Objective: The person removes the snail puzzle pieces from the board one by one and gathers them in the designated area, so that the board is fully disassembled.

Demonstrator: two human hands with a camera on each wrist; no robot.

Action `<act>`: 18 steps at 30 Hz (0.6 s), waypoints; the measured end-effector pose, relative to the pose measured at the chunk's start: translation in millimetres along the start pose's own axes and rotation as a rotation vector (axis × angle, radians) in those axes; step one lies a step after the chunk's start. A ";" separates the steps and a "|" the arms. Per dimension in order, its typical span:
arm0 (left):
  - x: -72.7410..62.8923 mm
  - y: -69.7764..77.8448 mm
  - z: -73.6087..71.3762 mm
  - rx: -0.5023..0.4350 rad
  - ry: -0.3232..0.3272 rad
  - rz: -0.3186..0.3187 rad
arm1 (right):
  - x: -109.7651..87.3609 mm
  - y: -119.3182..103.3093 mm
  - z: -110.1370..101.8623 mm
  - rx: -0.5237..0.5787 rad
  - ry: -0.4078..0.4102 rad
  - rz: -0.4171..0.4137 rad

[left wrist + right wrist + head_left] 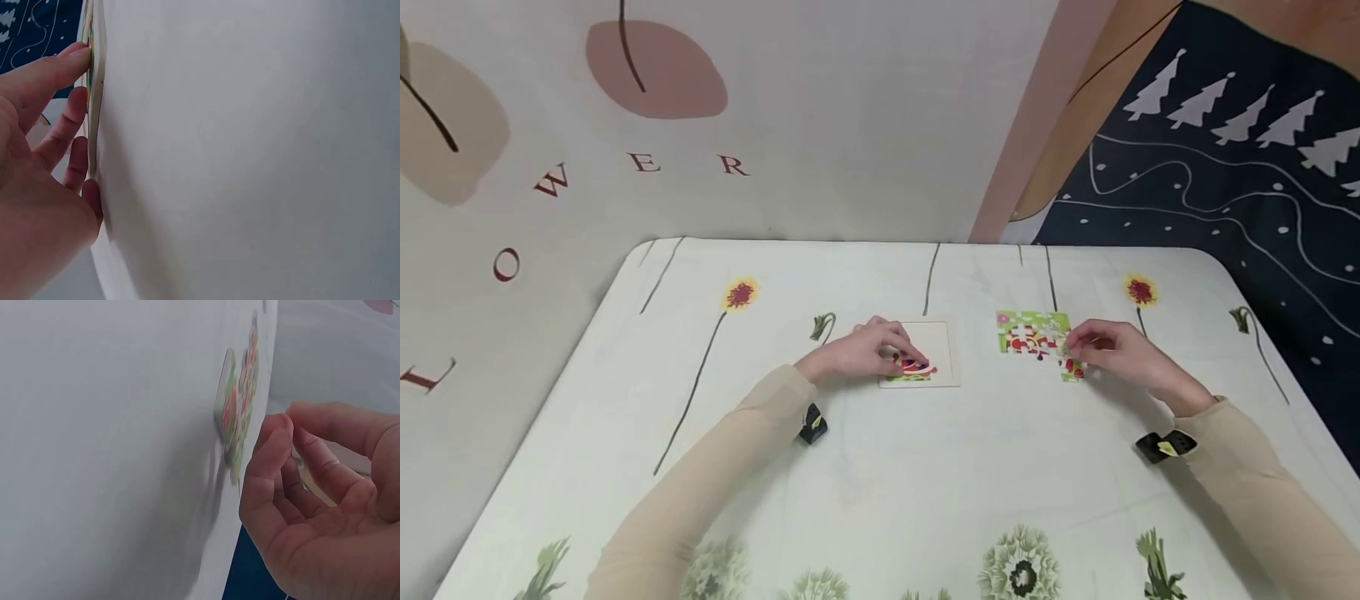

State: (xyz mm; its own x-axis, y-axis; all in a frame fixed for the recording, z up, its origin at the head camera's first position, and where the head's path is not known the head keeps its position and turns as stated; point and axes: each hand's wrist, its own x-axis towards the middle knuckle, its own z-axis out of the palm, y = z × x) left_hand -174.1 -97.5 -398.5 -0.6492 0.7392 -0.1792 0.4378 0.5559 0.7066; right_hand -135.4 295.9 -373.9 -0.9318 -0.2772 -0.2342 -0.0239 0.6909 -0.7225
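My left hand (877, 348) reaches over a shallow pale puzzle tray (942, 333). Its fingertips rest on the colourful puzzle pieces (917, 377) inside, along the tray's lower left. In the left wrist view the fingers (72, 65) lie fairly straight against the tray (96, 81), seen edge-on. To the right, my right hand (1116, 350) hovers beside a cluster of loose puzzle pieces (1017, 321). Its fingers are curled and the thumb and finger tips meet; the right wrist view shows no piece between them. Under that hand a strawberry-patterned piece (1072, 372) sits at the cluster's lower right.
A white cloth (880, 467) with printed flowers covers the table. Behind stands a pale hanging (850, 125) with printed letters, beside a dark blue one (1195, 175) with white trees. Black devices (812, 423) are strapped at both wrists.
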 end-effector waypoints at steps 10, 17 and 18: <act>-18.2 -3.5 -6.8 -0.004 0.096 0.005 | 11.4 -15.8 17.2 0.082 -0.024 -0.065; -21.8 -10.5 -10.8 -0.019 0.090 0.025 | 22.2 -29.0 28.8 0.134 -0.061 -0.079; -21.5 -11.2 -10.9 -0.017 0.082 0.025 | 24.0 -31.2 30.7 0.136 -0.064 -0.087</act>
State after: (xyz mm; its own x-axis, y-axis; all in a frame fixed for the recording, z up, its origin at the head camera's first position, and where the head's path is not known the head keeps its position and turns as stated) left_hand -171.8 -123.8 -395.1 -0.6873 0.7187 -0.1053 0.4445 0.5309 0.7215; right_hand -146.0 247.2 -376.9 -0.9033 -0.3770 -0.2046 -0.0506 0.5672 -0.8220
